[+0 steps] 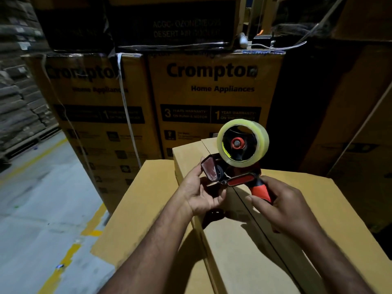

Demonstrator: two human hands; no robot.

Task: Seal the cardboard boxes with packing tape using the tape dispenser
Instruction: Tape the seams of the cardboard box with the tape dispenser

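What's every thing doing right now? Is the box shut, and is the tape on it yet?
Tape dispenser, held up over the box, in both hands.
Tape roll, mounted on the dispenser.
Right hand, grips the handle.
Left hand, holds the front end.
Small box, flaps shut, seam showing; can't tell if clear tape is on it.
Crompton boxes, stacked, shut.

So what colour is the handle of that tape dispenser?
The handle is red-orange with black trim, held in the right hand; the head view shows it best.
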